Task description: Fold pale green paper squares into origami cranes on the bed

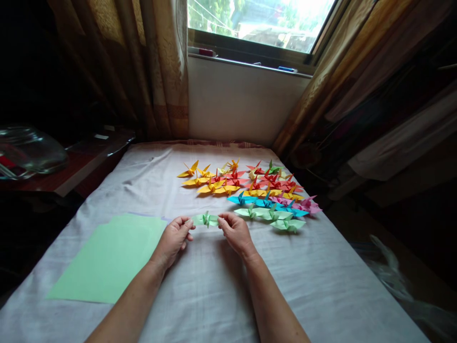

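two bare hands share one pale green origami crane (206,219): the left hand (174,237) pinches one wing tip, the right hand (236,232) the other. the crane is in the middle, over the pale cloth (203,300), in front of the folded flock. just beyond the right hand sit three more pale green cranes (274,213), then three blue cranes (266,201) and some pink cranes (307,205). red cranes (235,179) and yellow-orange cranes (212,186) crowd too closely to count; one darker green crane (273,168) is at the back. left of the left hand lies one stack of light green paper (107,262), its sheets uncountable.
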Demonstrator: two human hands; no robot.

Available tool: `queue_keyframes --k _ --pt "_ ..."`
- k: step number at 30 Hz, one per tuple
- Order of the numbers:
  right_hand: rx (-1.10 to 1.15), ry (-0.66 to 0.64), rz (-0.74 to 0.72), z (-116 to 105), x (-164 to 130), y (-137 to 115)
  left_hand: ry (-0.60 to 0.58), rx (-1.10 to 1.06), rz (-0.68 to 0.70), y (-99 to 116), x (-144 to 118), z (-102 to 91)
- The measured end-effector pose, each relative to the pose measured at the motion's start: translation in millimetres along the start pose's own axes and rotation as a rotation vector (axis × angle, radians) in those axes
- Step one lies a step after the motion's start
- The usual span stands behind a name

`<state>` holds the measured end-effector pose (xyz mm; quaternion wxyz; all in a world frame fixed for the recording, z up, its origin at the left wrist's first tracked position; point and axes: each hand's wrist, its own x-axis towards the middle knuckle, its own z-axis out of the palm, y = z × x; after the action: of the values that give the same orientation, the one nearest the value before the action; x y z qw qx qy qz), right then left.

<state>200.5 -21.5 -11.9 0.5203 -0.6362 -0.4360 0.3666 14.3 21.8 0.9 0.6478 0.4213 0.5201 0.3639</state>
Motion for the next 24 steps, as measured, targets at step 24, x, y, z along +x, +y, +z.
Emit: queue_keyframes --k 24 --pt "-0.365 0.175 -0.218 -2 -24 23 0.104 0.084 -0.002 17 72 56.1"
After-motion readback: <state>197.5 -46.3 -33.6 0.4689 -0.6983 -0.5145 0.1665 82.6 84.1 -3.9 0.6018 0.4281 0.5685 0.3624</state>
